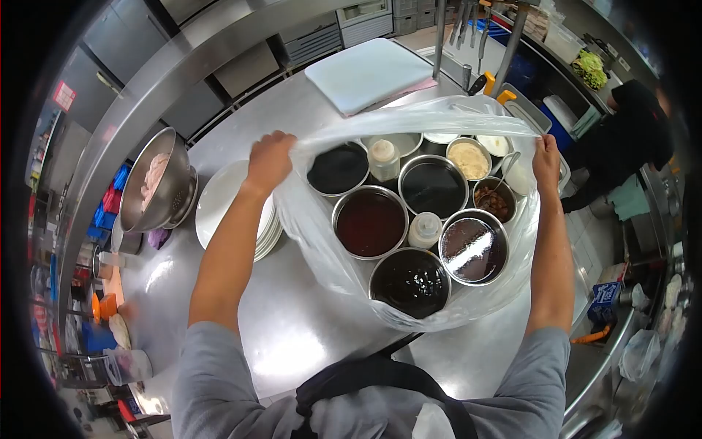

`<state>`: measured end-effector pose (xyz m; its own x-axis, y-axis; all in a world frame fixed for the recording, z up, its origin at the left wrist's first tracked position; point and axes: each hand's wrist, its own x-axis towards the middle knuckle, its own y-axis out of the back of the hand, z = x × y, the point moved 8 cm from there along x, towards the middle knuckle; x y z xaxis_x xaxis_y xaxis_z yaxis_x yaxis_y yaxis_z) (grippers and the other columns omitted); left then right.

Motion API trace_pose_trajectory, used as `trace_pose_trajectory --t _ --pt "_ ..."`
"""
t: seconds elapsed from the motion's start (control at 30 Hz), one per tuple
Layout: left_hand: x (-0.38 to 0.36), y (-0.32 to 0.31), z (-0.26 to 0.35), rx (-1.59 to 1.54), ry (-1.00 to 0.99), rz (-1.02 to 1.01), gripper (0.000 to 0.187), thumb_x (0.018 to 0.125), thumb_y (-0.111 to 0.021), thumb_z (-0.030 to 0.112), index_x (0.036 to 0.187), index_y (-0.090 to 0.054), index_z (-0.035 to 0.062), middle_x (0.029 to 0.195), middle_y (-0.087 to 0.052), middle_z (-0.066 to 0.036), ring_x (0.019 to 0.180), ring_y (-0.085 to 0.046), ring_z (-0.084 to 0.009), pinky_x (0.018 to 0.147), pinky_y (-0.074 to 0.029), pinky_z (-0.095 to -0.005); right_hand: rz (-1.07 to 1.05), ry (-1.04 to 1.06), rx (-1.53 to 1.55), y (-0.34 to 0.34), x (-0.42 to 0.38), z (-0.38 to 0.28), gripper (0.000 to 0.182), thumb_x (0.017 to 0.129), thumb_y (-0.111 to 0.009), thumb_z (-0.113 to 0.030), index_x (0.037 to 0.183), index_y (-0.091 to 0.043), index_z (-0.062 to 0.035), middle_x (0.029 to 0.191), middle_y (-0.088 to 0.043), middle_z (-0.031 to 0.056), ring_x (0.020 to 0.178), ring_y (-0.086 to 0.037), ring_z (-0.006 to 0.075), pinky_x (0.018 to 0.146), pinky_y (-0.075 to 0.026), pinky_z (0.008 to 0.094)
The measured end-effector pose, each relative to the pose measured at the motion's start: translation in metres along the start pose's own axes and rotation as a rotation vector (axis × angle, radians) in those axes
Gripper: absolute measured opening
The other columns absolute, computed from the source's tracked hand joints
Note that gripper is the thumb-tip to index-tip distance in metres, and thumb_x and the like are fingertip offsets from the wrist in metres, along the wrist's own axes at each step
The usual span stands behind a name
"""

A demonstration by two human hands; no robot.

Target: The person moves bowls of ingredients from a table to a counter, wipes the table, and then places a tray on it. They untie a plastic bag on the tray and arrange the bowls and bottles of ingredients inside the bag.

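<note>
A large clear plastic bag (316,245) is spread wide around a group of metal containers on the steel table. My left hand (270,161) is closed on the bag's rim at the left, beside a stack of white plates (219,197). On the opposite side my right hand (546,162) grips the rim too. Inside the bag's opening stand several metal pots of dark liquid, among them a reddish-brown one (371,222) and a glossy one (409,284). Two squeeze bottles, one rear (384,161) and one front (425,230), stand between them. A spoon rests in a bowl of brown pieces (493,201).
On the left, a metal colander (157,179) holds something pale pink. A white cutting board (371,75) lies at the back of the steel table (285,314). Knives (468,25) hang behind. Another person (621,146) in dark clothes stands at the right.
</note>
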<state>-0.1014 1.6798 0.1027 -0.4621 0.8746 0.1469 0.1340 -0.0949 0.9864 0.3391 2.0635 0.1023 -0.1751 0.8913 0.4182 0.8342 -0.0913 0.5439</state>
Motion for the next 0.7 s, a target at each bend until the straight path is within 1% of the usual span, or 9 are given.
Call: trace_pose_trajectory --t 0.13,0.17,0.23,0.27,0.33,0.37,0.43,0.53,0.7 --pt "-0.006 0.005 0.015 0.295 0.001 0.182 0.058 0.078 -0.058 0.005 0.134 -0.045 0.0168 0.133 -0.045 -0.010 0.121 -0.041 -0.0280 0.096 -0.032 -0.0529 -0.020 0.117 -0.060 -0.012 -0.006 -0.018 0.023 0.093 -0.050 -0.024 0.099 -0.060 -0.0039 0.094 -0.062 0.0184 0.090 -0.059 0.0342 0.080 -0.044 0.0387" --pt "-0.009 0.003 0.019 0.293 0.005 0.177 0.058 0.078 -0.058 0.005 0.134 -0.045 0.0168 0.133 -0.045 -0.010 0.121 -0.041 -0.0280 0.096 -0.032 -0.0529 -0.026 0.118 -0.062 -0.013 -0.007 -0.018 0.023 0.093 -0.050 -0.024 0.099 -0.060 -0.0039 0.094 -0.062 0.0184 0.090 -0.059 0.0342 0.080 -0.044 0.0387" --pt "-0.026 0.037 0.038 0.240 -0.064 0.446 0.057 0.077 -0.064 0.012 0.132 -0.048 0.0146 0.126 -0.052 -0.012 0.116 -0.048 -0.0294 0.095 -0.037 -0.0482 0.080 0.262 -0.271 -0.002 -0.013 -0.036 0.025 0.093 -0.051 -0.025 0.099 -0.062 -0.0036 0.096 -0.062 0.0180 0.091 -0.059 0.0336 0.081 -0.044 0.0387" --pt "-0.033 0.043 0.043 0.240 -0.065 0.440 0.057 0.077 -0.064 0.012 0.132 -0.048 0.0146 0.126 -0.052 -0.012 0.116 -0.048 -0.0294 0.095 -0.037 -0.0482 0.076 0.258 -0.272 0.002 -0.016 -0.040 0.025 0.093 -0.051 -0.025 0.099 -0.062 -0.0036 0.096 -0.062 0.0180 0.091 -0.059 0.0336 0.081 -0.044 0.0387" --pt "-0.044 0.040 0.036 -0.341 -0.002 0.290 0.043 0.078 -0.066 0.018 0.120 -0.057 0.0112 0.117 -0.059 -0.016 0.107 -0.056 -0.0316 0.090 -0.043 -0.0422 0.082 0.188 -0.367 0.010 -0.021 -0.049 0.025 0.093 -0.052 -0.025 0.098 -0.063 -0.0030 0.095 -0.064 0.0171 0.089 -0.061 0.0324 0.079 -0.046 0.0384" --pt "-0.051 0.042 0.040 -0.343 0.007 0.283 0.043 0.078 -0.066 0.018 0.120 -0.057 0.0112 0.117 -0.059 -0.016 0.107 -0.056 -0.0316 0.090 -0.043 -0.0422 0.070 0.191 -0.368 0.007 -0.023 -0.051 0.025 0.093 -0.052 -0.025 0.098 -0.063 -0.0030 0.095 -0.064 0.0171 0.089 -0.061 0.0324 0.079 -0.046 0.0384" --pt "-0.067 -0.006 0.055 -0.426 0.046 -0.388 0.029 0.080 -0.062 0.021 0.104 -0.063 0.0041 0.106 -0.063 -0.017 0.095 -0.060 -0.0338 0.084 -0.048 -0.0396 0.081 0.105 -0.127 0.007 -0.019 -0.042 0.024 0.092 -0.054 -0.025 0.099 -0.063 -0.0037 0.091 -0.065 0.0162 0.084 -0.063 0.0308 0.076 -0.047 0.0374" --pt "-0.085 -0.045 0.051 -0.172 -0.078 -0.483 0.025 0.080 -0.058 0.020 0.097 -0.065 0.0022 0.106 -0.063 -0.018 0.097 -0.060 -0.0338 0.084 -0.049 -0.0424 0.082 0.071 -0.104 0.000 -0.015 -0.038 0.024 0.092 -0.055 -0.025 0.101 -0.063 -0.0045 0.088 -0.066 0.0157 0.081 -0.064 0.0285 0.074 -0.047 0.0360" --pt "-0.089 -0.084 0.058 0.022 -0.227 -0.364 0.026 0.075 -0.055 0.014 0.097 -0.068 0.0065 0.101 -0.065 -0.020 0.099 -0.061 -0.0341 0.084 -0.049 -0.0446 0.087 0.080 -0.092 -0.001 -0.019 -0.038 0.022 0.092 -0.055 -0.023 0.101 -0.063 -0.0045 0.089 -0.066 0.0152 0.082 -0.064 0.0274 0.075 -0.047 0.0350"
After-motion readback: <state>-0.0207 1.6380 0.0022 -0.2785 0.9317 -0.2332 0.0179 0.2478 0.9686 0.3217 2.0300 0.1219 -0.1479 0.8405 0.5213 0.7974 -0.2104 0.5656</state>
